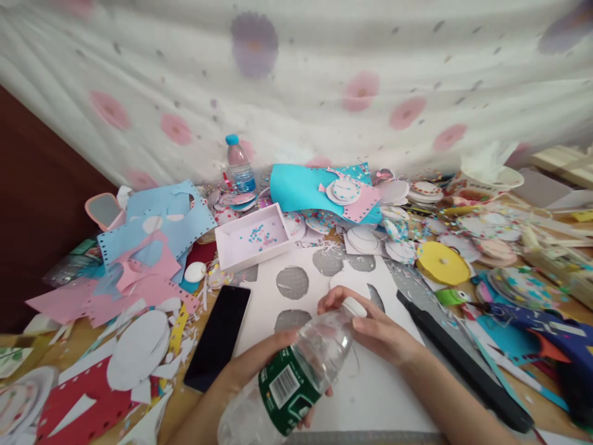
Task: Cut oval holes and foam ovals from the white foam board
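A clear plastic bottle (324,352) with a green label and a white cap lies tilted across both my hands, its cap end pointing up and to the right. My left hand (273,343) wraps round the bottle's body, and some of its fingertips show below the label. At the neck, my right hand (370,324) has its thumb and fingers closed about the white cap (354,307). Beneath them is a white sheet (365,389) with several round holes cut in it, lying on a grey mat.
Left of the sheet lies a black phone (220,334). A white box (252,238) holding confetti stands behind it, near a blue-capped water bottle (239,164). To the right are a long black tool (463,352), a yellow disc (443,262) and a blue glue gun (537,327). Paper scraps surround everything.
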Tool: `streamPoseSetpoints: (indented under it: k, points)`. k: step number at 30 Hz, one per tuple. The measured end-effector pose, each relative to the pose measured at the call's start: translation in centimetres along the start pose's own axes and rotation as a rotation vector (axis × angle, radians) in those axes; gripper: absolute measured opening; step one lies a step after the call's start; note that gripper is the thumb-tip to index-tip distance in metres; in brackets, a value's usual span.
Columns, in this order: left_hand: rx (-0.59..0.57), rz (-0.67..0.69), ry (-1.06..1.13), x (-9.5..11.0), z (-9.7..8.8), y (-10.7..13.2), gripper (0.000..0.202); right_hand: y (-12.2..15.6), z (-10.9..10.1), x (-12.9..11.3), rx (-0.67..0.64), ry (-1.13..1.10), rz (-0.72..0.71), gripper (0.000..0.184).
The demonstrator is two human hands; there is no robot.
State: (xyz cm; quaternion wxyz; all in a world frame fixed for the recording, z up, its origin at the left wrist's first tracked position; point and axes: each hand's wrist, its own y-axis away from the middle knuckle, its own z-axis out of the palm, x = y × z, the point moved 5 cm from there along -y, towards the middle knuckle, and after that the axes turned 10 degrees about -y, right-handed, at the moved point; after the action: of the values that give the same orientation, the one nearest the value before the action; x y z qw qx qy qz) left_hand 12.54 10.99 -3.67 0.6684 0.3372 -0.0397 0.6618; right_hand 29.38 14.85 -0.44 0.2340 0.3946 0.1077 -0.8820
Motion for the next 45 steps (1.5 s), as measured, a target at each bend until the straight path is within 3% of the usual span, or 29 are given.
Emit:
streamPoseSetpoints:
  k: [5, 9, 12, 17, 26, 32, 37, 43, 45]
  points:
    - [-0.022, -0.020, -0.038, 0.5, 0.5, 0.2, 0.077, 0.0, -0.5, 0.0, 0.034, 0.034, -0.016, 0.035]
    - [0.013, 0.059, -0.013, 1.3, 1.0, 0.1, 0.064, 0.1, -0.9, -0.4, 0.066, 0.058, -0.054, 0.031]
    - [0.033, 0.104, 0.017, 1.4, 0.6, -0.1, 0.062, 0.1, -0.7, -0.1, 0.034, 0.011, -0.031, 0.046]
    - [0.012, 0.091, -0.005, 1.0, -0.8, -0.4, 0.079, -0.3, 0.1, 1.0, -0.014, 0.002, 0.037, 0.082]
    - [-0.017, 0.161, -0.024, 0.5, -1.9, -0.7, 0.087, -0.7, -0.4, 1.7, 0.065, -0.003, -0.009, 0.092]
    - [-0.009, 0.244, -0.086, 0.8, -1.2, -0.3, 0.083, -0.9, -0.9, 1.4, 0.114, 0.007, -0.058, 0.083]
    - [-0.133, 0.254, -0.065, 1.6, 0.5, -0.2, 0.069, -0.6, -1.5, 0.6, 0.171, -0.011, -0.127, 0.074]
    - [-0.165, 0.201, -0.029, 2.1, 2.1, 0.0, 0.076, -0.3, -1.0, -0.5, 0.147, 0.085, -0.184, 0.056]
    - [-0.176, 0.183, -0.080, 2.1, 2.2, -0.1, 0.075, -0.2, -0.6, -0.7, 0.109, 0.107, -0.177, 0.058]
